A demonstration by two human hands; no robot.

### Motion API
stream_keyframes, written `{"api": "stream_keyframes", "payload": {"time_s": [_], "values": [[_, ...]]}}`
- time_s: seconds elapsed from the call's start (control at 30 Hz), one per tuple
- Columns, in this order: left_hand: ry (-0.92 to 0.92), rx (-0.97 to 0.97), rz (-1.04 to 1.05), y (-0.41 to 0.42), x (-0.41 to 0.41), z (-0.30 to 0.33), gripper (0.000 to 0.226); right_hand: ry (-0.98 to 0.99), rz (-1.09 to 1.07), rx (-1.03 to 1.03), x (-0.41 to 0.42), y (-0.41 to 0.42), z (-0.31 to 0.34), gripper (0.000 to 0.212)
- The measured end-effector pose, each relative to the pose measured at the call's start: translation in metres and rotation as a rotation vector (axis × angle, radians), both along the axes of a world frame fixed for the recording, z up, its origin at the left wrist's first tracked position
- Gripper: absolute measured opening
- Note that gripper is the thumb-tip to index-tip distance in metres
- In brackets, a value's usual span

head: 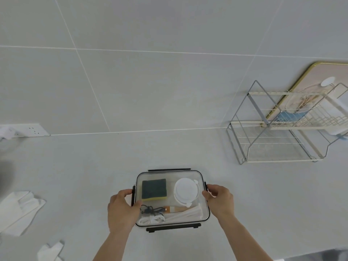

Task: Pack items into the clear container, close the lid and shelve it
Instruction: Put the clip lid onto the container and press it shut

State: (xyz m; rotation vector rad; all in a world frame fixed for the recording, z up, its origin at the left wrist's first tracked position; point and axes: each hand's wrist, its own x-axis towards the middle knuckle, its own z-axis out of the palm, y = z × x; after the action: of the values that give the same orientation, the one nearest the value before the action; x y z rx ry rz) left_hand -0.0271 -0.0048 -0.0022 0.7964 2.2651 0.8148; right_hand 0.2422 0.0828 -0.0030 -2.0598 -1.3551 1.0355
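Note:
The clear container point(170, 176) sits on the white counter near the front, with its transparent lid on and black latches along all four sides. Through the lid I see a green and yellow sponge point(154, 189), a round white lidded tub point(186, 191), a brush with a wooden handle point(176, 209), a black cord point(150, 209) and white cable pieces point(152, 219). My left hand point(122, 210) grips the container's left side at the latch, thumb on the lid. My right hand point(219, 199) holds the right side at its latch.
A two-tier wire shelf rack point(278, 132) stands at the back right, against a gold-framed board point(320, 76). White cloths point(20, 210) lie at the left. A wall socket strip point(32, 129) is at the far left. The counter's front edge shows at bottom right.

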Motion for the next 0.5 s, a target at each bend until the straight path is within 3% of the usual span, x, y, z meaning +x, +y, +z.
{"api": "stream_keyframes", "payload": {"time_s": [0.17, 0.4, 0.5], "values": [[0.149, -0.089, -0.041, 0.004, 0.007, 0.005, 0.028, 0.037, -0.018, -0.012, 0.000, 0.000, 0.005, 0.012], [0.088, -0.089, -0.029, 0.007, -0.001, 0.005, 0.031, 0.007, 0.057, -0.024, 0.000, 0.005, 0.008, 0.016], [0.414, -0.044, -0.266, 0.005, 0.002, 0.004, 0.049, -0.188, 0.187, 0.067, -0.004, 0.010, 0.008, 0.037]]}}
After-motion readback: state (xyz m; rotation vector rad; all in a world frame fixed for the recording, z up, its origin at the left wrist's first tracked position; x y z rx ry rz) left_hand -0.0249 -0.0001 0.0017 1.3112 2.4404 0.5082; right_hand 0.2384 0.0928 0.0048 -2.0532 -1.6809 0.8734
